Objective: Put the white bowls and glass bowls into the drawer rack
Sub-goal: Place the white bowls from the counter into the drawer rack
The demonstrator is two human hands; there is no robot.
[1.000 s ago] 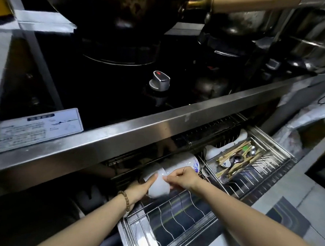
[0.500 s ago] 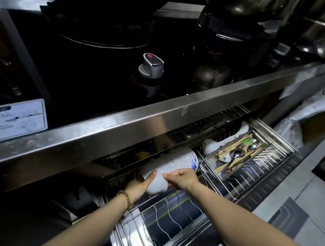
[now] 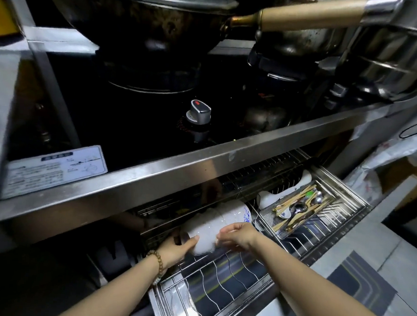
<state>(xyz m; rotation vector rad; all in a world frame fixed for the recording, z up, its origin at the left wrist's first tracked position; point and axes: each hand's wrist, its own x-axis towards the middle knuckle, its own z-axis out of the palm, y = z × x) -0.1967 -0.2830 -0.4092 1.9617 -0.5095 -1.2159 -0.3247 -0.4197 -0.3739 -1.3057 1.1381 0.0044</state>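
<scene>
A row of white bowls (image 3: 213, 221) lies on its side in the pulled-out steel drawer rack (image 3: 218, 295), under the stove's front edge; the farthest bowl has a blue pattern. My left hand (image 3: 176, 250) grips the nearest bowl at its lower left, thumb on the bowl's face. My right hand (image 3: 239, 235) holds the same bowl on its right side with curled fingers. The back of the row is hidden under the counter. No glass bowl shows.
A mesh cutlery basket (image 3: 272, 215) with chopsticks and spoons sits in the drawer's right part, a white dish (image 3: 268, 198) behind it. Above are the steel counter lip (image 3: 202, 167), a stove knob (image 3: 199, 112) and a wok (image 3: 138, 14) with a wooden handle.
Both hands stay on the nearest white bowl in the rack. The camera has tilted up again, so the wok is back in sight.
</scene>
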